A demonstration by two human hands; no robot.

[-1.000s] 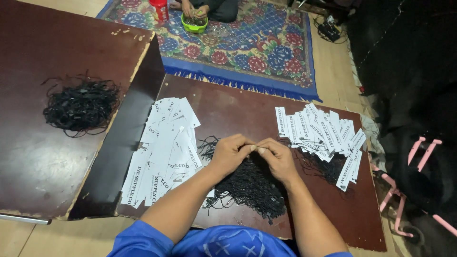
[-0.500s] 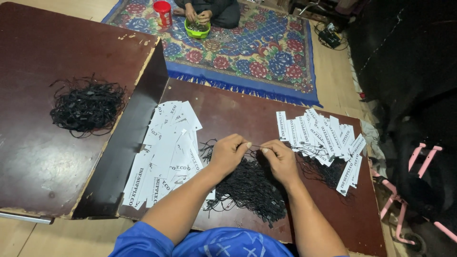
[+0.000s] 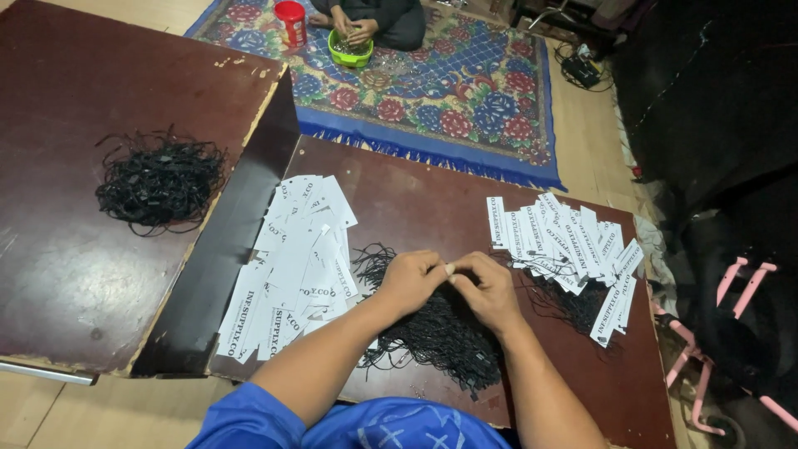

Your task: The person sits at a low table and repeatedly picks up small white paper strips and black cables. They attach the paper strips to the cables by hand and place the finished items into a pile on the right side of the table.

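My left hand [image 3: 413, 280] and my right hand [image 3: 489, 288] meet fingertip to fingertip over a heap of black strings [image 3: 440, 334] on a dark brown board [image 3: 416, 199]. Both pinch something small between them; it is too small to tell what, likely one black string. A spread of white paper tags [image 3: 295, 262] lies to the left of my hands. A second fan of white tags [image 3: 569, 241] lies to the right, partly over more black strings.
A larger brown board [image 3: 75, 249] on the left carries another pile of black strings [image 3: 160, 177]. Beyond lies a patterned rug [image 3: 465, 91], where another person's hands are in a green bowl [image 3: 351, 48] beside a red cup [image 3: 291, 21]. Pink plastic legs [image 3: 731, 324] stand at right.
My hands stay together over the black heap, with only small finger movement. The view has tilted down a little, showing more of the rug and the person on it.
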